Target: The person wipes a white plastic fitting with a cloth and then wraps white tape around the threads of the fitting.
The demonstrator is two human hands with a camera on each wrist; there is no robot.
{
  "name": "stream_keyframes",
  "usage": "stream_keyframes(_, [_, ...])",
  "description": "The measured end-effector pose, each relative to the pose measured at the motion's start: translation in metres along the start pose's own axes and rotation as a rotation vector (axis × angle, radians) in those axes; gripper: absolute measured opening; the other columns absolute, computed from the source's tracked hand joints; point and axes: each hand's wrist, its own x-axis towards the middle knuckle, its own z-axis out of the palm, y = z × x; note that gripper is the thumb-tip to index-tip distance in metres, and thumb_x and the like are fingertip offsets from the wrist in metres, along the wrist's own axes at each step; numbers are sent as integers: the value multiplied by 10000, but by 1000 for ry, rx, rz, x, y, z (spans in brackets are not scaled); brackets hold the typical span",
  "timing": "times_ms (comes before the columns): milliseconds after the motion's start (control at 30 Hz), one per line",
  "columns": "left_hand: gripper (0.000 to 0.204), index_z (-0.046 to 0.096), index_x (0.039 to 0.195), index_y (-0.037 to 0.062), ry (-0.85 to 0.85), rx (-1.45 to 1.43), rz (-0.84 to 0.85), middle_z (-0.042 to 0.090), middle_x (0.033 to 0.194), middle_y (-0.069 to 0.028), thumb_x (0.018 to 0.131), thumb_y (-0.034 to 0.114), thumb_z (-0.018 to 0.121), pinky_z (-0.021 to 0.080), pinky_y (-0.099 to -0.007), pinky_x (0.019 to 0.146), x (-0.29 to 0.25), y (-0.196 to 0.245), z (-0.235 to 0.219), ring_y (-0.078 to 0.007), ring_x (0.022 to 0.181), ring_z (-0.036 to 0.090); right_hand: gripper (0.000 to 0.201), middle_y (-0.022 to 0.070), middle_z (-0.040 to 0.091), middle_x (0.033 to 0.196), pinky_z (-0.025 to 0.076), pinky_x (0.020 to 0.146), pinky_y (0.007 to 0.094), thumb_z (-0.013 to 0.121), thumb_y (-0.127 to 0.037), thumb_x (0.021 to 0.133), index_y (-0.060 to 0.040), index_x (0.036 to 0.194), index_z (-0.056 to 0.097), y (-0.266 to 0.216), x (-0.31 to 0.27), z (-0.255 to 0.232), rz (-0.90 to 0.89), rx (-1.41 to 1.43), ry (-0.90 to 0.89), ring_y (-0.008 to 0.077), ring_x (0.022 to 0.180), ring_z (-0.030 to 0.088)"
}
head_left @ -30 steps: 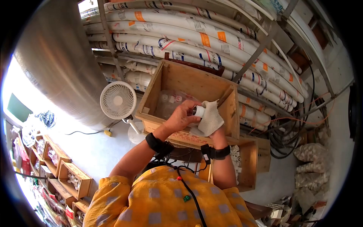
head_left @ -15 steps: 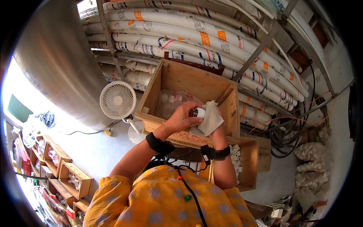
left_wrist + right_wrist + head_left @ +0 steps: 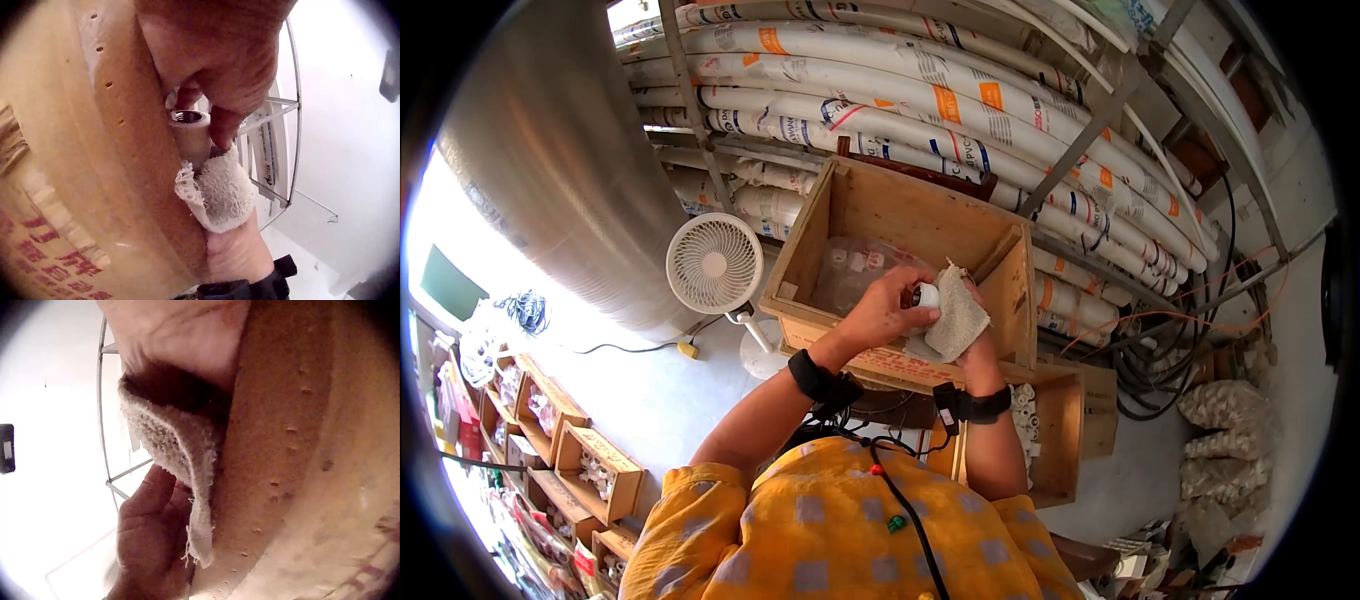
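Over the front of a wooden box [image 3: 920, 190], my left hand [image 3: 887, 308] pinches a white pipe fitting [image 3: 927, 296] between thumb and fingers. In the left wrist view the fitting [image 3: 192, 134] shows a threaded metal lining in its open end. My right hand [image 3: 976, 358] holds a light grey terry cloth [image 3: 957, 318] against the fitting's other end. Most of the right fingers are hidden by the cloth. Frayed threads hang from the cloth [image 3: 172, 440] in the right wrist view. Several clear plastic bags or bottles [image 3: 845, 270] lie inside the box.
A white fan [image 3: 715, 262] stands left of the box. Long wrapped pipes [image 3: 880, 75] fill the rack behind it. A lower wooden box [image 3: 1055, 430] with white fittings sits at the right. More fitting boxes [image 3: 600, 475] line the floor at far left.
The cloth has shifted and folded round the fitting as the right hand moved over it, and less of the fitting shows. The left hand keeps its pinch in nearly the same place.
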Motion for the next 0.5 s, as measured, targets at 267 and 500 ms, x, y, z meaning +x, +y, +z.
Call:
stream_keyframes(267, [411,528,1130,1,-27,-7,8,572,967,-49,769,47,718,480,-261,733,1,-4,1,-101,870,555,260,27,571,990,475,744,278,519,-247,941,-49,1106,552,0,-2,2,-6,2,93,125,876,558])
stream_keyframes(500, [436,502,1160,17,18,-33,81,566,963,-39,776,34,708,483,-257,739,0,-20,1,-98,862,550,311,28,578,957,477,739,301,517,-317,941,-58,1109,549,4,1,-1,-68,-409,68,144,850,563])
